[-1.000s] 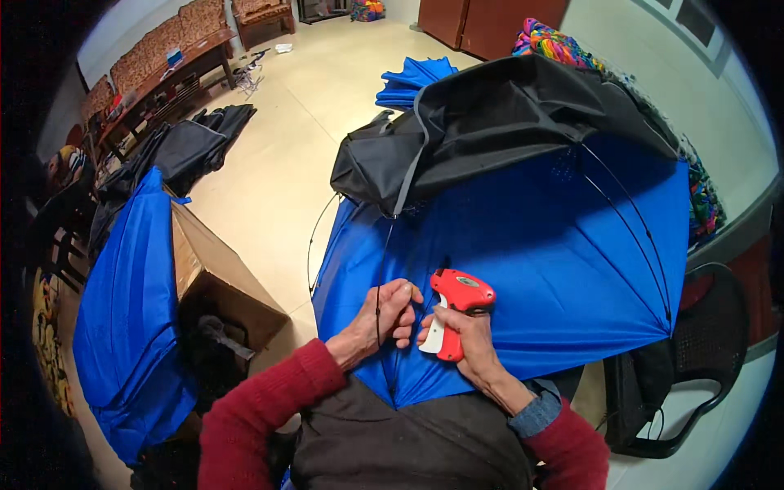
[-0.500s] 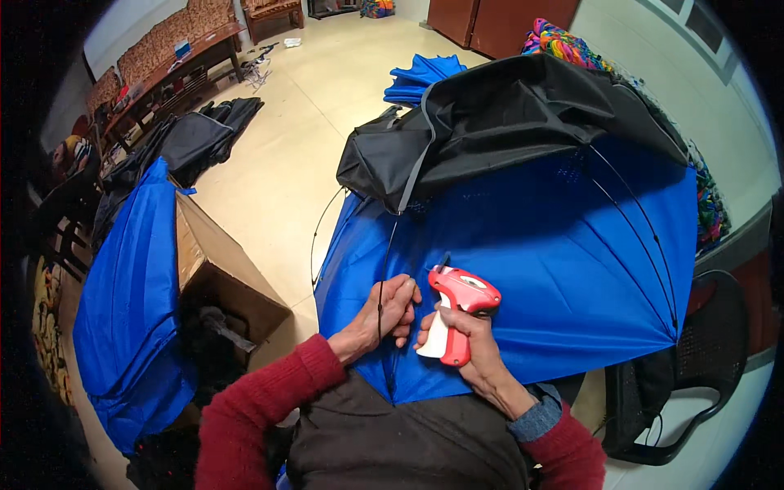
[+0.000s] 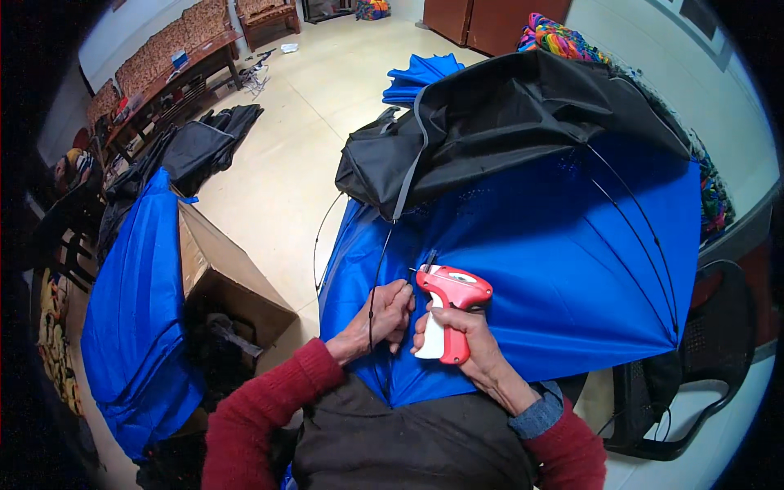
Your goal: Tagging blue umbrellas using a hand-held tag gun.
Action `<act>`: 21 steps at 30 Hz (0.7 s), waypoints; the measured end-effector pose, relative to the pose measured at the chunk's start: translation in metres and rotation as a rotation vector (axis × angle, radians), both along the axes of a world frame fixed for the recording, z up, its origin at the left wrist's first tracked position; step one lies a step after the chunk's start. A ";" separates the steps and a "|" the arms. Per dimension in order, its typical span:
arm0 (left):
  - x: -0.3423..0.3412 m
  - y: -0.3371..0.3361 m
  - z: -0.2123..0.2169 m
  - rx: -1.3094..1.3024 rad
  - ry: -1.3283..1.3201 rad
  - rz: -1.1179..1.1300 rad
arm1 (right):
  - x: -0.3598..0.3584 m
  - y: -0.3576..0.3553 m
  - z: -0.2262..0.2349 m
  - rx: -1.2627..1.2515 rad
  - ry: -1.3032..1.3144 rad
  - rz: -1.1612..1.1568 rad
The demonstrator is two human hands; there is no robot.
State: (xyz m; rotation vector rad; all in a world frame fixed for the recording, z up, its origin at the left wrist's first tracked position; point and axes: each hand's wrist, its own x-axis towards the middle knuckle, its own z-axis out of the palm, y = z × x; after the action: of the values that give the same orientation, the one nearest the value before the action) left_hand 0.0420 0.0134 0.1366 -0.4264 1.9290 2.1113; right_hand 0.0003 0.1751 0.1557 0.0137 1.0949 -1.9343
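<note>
An open umbrella lies upside down over my lap, its blue cloth (image 3: 539, 302) spread out with thin black ribs showing. My right hand (image 3: 469, 335) is wrapped round a red and white tagging gun (image 3: 457, 286), its needle end pointing left toward the cloth by my left fingers. Closed in a pinch, my left hand (image 3: 388, 317) holds a fold of the blue cloth just left of the gun's tip; what lies inside the fingers is hidden. One black rib passes in front of the left hand. Black fabric (image 3: 498, 106) with a grey strip covers the umbrella's far side.
At the left, blue cloth (image 3: 139, 318) drapes over an open cardboard box (image 3: 237, 261) with dark items inside. Black folded fabric (image 3: 200, 143) lies on the floor beyond. A black chair (image 3: 719, 327) stands at the right, and a multicoloured bundle (image 3: 563, 41) sits behind the umbrella.
The tagging gun has shifted slightly left, bringing its tip closer to my left fingers. My left hand has moved a little down and left, still closed.
</note>
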 end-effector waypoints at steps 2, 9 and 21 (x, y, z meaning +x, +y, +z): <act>0.000 0.002 0.003 0.031 -0.014 0.007 | -0.001 0.001 0.002 0.004 0.010 0.004; 0.001 0.001 -0.001 0.050 -0.033 0.009 | 0.000 0.001 -0.001 0.010 0.027 -0.019; -0.001 0.006 -0.001 0.062 -0.038 0.006 | -0.007 0.003 -0.001 0.020 0.087 0.025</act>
State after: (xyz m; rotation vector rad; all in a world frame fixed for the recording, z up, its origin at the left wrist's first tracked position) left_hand 0.0411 0.0195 0.1353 -0.4568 1.8387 2.1445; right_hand -0.0069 0.1779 0.1549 -0.0730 1.1667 -1.9167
